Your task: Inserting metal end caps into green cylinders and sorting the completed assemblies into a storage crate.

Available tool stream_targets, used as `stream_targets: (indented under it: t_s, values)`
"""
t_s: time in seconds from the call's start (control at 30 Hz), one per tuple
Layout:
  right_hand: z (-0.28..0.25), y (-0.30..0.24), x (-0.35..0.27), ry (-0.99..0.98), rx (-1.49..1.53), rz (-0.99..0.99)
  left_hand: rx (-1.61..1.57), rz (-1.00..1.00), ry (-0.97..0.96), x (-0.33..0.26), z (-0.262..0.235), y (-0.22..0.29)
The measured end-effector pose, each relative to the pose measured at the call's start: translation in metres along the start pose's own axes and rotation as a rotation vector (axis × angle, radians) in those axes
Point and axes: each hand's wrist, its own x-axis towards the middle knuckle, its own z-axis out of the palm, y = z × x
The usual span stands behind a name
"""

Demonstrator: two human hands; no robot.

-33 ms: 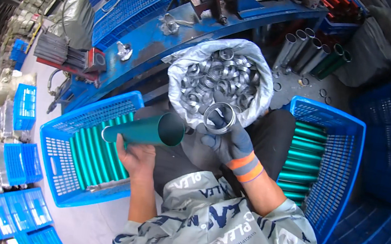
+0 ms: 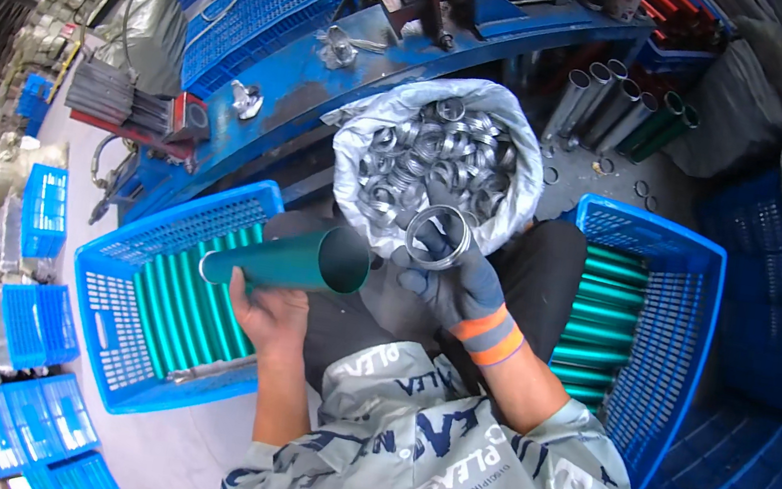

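Observation:
My bare left hand (image 2: 271,316) is closed round a green metal tube (image 2: 282,264), which lies nearly level with its open end toward the right. A pale ring shows at the tube's far left end. In my right hand (image 2: 465,291), covered by a grey-blue glove with an orange-striped cuff, is a silver metal ring (image 2: 437,237). The fingers grip its lower edge and some show through its opening. Ring and tube are apart. Just beyond them, a white woven sack (image 2: 357,153) with a rolled-down rim holds many loose silver rings (image 2: 426,144).
Blue plastic crates hold green tubes on the left (image 2: 101,390) and right (image 2: 703,322). A blue workbench (image 2: 296,99) with machinery runs behind the sack. Silver and green tubes (image 2: 623,112) stand upright on the floor at the far right, with several loose rings (image 2: 642,188) near them.

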Motion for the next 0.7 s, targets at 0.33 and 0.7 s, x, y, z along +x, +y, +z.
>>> stream_targets:
  t_s: [0.33, 0.7]
  values:
    - [-0.021, 0.017, 0.010, -0.025, -0.503, -0.116, 0.023, -0.019, 0.013, -0.007, -0.021, 0.007]
    - [-0.008, 0.041, 0.019, 0.099, -0.855, -0.030, 0.335, 0.168, -0.004, -0.016, -0.045, 0.031]
